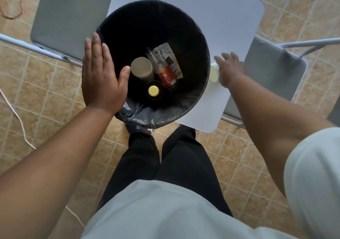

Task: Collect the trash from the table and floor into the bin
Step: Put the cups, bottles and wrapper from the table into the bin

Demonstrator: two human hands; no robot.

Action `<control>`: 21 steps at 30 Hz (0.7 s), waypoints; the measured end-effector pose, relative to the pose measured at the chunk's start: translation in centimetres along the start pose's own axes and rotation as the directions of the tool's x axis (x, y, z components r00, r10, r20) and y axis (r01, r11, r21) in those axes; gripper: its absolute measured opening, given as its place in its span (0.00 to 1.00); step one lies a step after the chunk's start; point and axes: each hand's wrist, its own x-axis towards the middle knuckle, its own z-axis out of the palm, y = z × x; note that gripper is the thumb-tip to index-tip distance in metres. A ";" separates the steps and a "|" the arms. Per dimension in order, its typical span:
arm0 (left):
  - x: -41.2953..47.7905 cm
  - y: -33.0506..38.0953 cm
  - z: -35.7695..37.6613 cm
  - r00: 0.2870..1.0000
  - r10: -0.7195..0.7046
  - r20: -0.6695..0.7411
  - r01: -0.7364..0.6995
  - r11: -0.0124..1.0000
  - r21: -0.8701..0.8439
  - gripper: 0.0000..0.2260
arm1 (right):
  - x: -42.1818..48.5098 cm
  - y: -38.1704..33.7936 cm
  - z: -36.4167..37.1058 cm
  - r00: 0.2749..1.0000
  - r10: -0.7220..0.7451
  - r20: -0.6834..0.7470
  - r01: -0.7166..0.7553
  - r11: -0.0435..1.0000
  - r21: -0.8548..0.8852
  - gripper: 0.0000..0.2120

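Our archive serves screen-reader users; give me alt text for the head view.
Looking down, a person's open left hand is over the rim of a black-lined bin holding a cup, a wrapper and a yellow cap. The blurred right hand reaches a pale item on the white table beside the bin.

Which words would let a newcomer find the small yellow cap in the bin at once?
Look into the round bin with the black liner in front of the white table. Among the trash at its bottom, the yellow cap lies nearest the viewer, just below the paper cup and left of the red Sting package. It is the only small bright yellow disc, ringed in black.
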 end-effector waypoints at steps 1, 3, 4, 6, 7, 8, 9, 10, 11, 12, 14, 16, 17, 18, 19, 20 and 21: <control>0.0 0.1 0.0 1.000 0.002 -0.003 -0.002 1.000 0.000 0.32 | 0.3 0.1 0.4 1.000 -0.007 0.013 0.007 0.999 -0.035 0.36; -0.1 0.0 0.1 1.000 0.002 -0.007 -0.002 1.000 0.002 0.32 | 0.6 0.2 1.2 1.000 -0.013 0.026 0.014 0.997 -0.070 0.35; -0.1 0.0 0.1 1.000 0.003 -0.009 -0.003 1.000 0.003 0.32 | 0.7 0.2 1.6 1.000 -0.013 0.025 0.015 0.997 -0.076 0.34; -0.1 -0.1 0.1 1.000 0.005 -0.015 -0.005 1.000 0.002 0.32 | 0.9 0.4 2.4 1.000 -0.019 0.001 0.019 0.997 -0.075 0.30; -0.1 -0.1 0.1 1.000 0.006 -0.017 -0.006 1.000 0.000 0.32 | 1.0 0.5 2.8 1.000 -0.023 -0.017 0.022 0.997 -0.071 0.28; -0.1 -0.1 0.2 1.000 0.007 -0.018 -0.007 1.000 -0.002 0.32 | 1.0 0.7 3.0 0.999 -0.027 -0.035 0.025 0.998 -0.065 0.26; -0.1 -0.1 0.2 1.000 0.007 -0.019 -0.007 1.000 -0.004 0.32 | 1.0 0.8 3.2 0.998 -0.032 -0.052 0.029 0.998 -0.060 0.22; -0.1 0.0 0.2 1.000 0.006 -0.019 -0.006 1.000 -0.005 0.32 | 0.9 1.0 3.3 0.997 -0.038 -0.069 0.034 0.998 -0.056 0.19; -0.1 0.0 0.2 1.000 0.005 -0.020 -0.005 1.000 -0.008 0.32 | 0.9 1.2 3.4 0.995 -0.045 -0.087 0.041 0.998 -0.055 0.16; -0.1 0.1 0.2 1.000 0.005 -0.022 -0.005 1.000 -0.010 0.32 | 0.8 1.2 3.4 0.994 -0.052 -0.098 0.047 0.997 -0.054 0.15; -0.1 0.1 0.2 1.000 0.006 -0.029 -0.006 1.000 -0.012 0.32 | 0.7 1.2 3.6 0.993 -0.049 -0.106 0.046 0.998 -0.036 0.17; -0.1 0.0 0.2 0.999 0.008 -0.034 -0.008 1.000 -0.009 0.32 | 0.8 1.0 3.8 0.995 -0.026 -0.099 0.025 1.000 -0.015 0.20; 0.0 0.0 0.2 0.999 0.006 -0.035 -0.007 1.000 -0.009 0.32 | 0.8 1.0 3.9 0.996 -0.013 -0.094 0.012 1.000 -0.011 0.20; 0.0 0.0 0.2 0.999 0.005 -0.036 -0.006 1.000 -0.008 0.32 | 0.7 0.9 4.0 0.996 0.000 -0.090 -0.001 1.000 -0.006 0.20; 0.0 0.0 0.3 0.999 0.005 -0.037 -0.005 1.000 -0.009 0.32 | 0.6 0.8 4.2 0.996 0.015 -0.087 -0.015 1.000 0.009 0.20; 0.0 0.0 0.4 0.999 0.006 -0.038 -0.006 1.000 -0.010 0.31 | 0.4 0.7 4.4 0.996 0.032 -0.081 -0.029 0.999 0.038 0.21; -0.1 0.0 0.4 0.999 0.006 -0.038 -0.007 1.000 -0.011 0.31 | 0.1 0.7 4.5 0.996 0.044 -0.074 -0.039 0.996 0.078 0.22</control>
